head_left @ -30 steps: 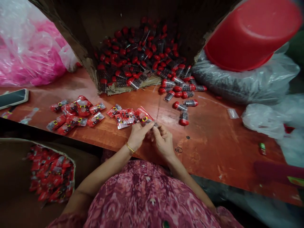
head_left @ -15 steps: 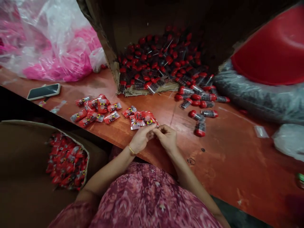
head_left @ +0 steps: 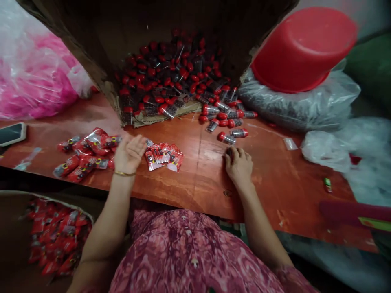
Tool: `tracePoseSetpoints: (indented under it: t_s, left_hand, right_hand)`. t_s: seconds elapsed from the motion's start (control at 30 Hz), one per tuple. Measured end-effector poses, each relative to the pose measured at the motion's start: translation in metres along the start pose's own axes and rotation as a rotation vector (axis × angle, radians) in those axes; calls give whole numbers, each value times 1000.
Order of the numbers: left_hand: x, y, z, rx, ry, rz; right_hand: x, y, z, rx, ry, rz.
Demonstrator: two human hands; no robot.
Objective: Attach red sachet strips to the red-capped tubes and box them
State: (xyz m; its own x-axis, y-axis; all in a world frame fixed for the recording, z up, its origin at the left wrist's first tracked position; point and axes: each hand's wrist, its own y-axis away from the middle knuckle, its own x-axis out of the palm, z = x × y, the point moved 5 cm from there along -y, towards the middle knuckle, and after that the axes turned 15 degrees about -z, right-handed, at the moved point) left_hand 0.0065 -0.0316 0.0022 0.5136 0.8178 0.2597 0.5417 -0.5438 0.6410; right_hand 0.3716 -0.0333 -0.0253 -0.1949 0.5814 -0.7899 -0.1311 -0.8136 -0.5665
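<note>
My left hand (head_left: 130,154) is open, palm turned up and fingers stretched out. It hovers at the right side of a pile of filled red packets (head_left: 88,152), covering part of it. Flat red packets (head_left: 161,154) lie fanned on the table just right of it. My right hand (head_left: 240,166) rests on the table with its fingers curled down over a small bottle, which is almost wholly hidden beneath them. Beyond its fingertips lie two clear red-capped bottles with dark contents, one of them the nearer bottle (head_left: 226,138).
A cardboard box (head_left: 100,77) on its side spills many red-capped bottles (head_left: 171,85) onto the table (head_left: 195,195). A red tub (head_left: 302,53) sits on a filled plastic bag (head_left: 293,108). Left are a phone (head_left: 12,134), a pink-filled bag (head_left: 39,81) and a lower carton of packets (head_left: 58,236).
My hands were together over the flat packets. They have parted: the left moved to the filled pile, the right reached across onto a bottle. The view has swung right.
</note>
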Motion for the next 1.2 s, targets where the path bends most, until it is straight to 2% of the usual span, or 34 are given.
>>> tracePoseSetpoints:
  t_s: [0.03,0.1,0.17,0.23,0.27,0.33,0.4,0.5,0.63,0.8,0.9,1.0,1.1,1.13,1.2]
  left_hand:
    - [2,5,9,88,-100,5]
    - [7,15,20,411,-306,15]
    - [17,30,30,735,-552,162]
    - [27,42,43,967,-821,352]
    - [30,46,50,1045,-953,420]
    - [33,48,60,1160,-1193,472]
    - [35,47,66,1241,-1359,447]
    - [38,46,69,1314,-1426,371]
    - [44,54,63,1317,-1302,258]
    - [54,69,63,1194,-1122,306]
    - [55,71,64,1080,-967,341]
    - [52,63,66,864,-831,322]
    - [55,55,76,598,-803,421]
    - [56,53,78,566,-824,445]
    - [57,49,74,659,-934,403]
  right_hand:
    - [0,4,2,-3,9,12]
    - [-4,12,11,-1,9,-15]
    - [-8,18,23,-13,-30,-66]
    - [-10,23,35,-48,-98,-102]
    - [-10,25,42,-70,-134,-110]
    - [-10,27,53,-109,-201,-112]
    - [-11,28,63,-123,-257,-108]
    - [-15,27,73,-93,-359,-98]
    - [-13,26,92,26,-649,34]
    - [8,20,120,483,-1141,263]
    - [16,14,128,642,-1248,324]
    - [18,10,126,693,-1254,337]
    - [22,10,123,674,-1240,399]
    - [24,11,122,668,-1224,424]
    - [28,10,117,666,-1156,424]
